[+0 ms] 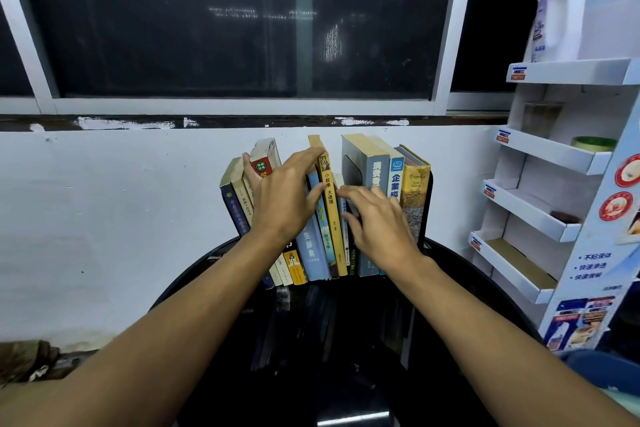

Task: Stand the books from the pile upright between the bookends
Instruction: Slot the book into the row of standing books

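On table (467, 288) | left hand (280, 201) grips books (242, 191) | right hand (381, 222) flat on spines (375, 166) | Troya book (415, 191) rightmost

Shop-like corner: cardboard display rack (554, 153), shelf-edge labels (518, 73), detergent bottle (561, 10)
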### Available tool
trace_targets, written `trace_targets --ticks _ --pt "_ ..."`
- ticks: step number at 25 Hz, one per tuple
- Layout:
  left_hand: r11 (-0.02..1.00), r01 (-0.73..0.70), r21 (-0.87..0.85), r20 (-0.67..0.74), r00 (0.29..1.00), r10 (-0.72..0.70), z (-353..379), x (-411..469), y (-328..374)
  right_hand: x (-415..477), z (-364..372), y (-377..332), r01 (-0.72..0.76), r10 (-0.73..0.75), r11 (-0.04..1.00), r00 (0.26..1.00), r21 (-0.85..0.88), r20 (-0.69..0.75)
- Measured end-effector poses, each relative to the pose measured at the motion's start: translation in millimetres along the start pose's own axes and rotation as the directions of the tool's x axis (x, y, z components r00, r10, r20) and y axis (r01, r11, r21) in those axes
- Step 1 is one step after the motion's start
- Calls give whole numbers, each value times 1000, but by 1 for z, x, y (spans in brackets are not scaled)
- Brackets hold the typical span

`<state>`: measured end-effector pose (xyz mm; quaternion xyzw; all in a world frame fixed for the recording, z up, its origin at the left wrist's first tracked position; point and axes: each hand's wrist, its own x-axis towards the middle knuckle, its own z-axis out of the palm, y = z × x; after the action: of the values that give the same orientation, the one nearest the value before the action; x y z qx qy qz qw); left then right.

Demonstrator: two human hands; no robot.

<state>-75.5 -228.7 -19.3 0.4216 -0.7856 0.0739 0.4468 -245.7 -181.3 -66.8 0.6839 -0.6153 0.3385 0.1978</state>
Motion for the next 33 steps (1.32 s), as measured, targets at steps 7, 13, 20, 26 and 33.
trace_targets --ticks 7,13,20,26,33 --pt "990 -114 88 23 993 113 -4 7 1 -2 -3 1 -17 19 999 999 -48 34" --pt "984 -178 1 121 977 177 -12 15 3 -4 -5 -2 -29 32 999 998 -42 59" --pt "979 -182 -86 157 968 194 -3 15 -2 -4 0 0 -33 34 999 999 -40 30" --pt "970 -213 -116 144 963 229 1 19 -10 -9 2 1 -16 16 1000 1000 -18 15" --pt "971 -199 -132 156 963 218 -1 21 -6 -11 -5 -1 -16 18 999 999 -41 39"
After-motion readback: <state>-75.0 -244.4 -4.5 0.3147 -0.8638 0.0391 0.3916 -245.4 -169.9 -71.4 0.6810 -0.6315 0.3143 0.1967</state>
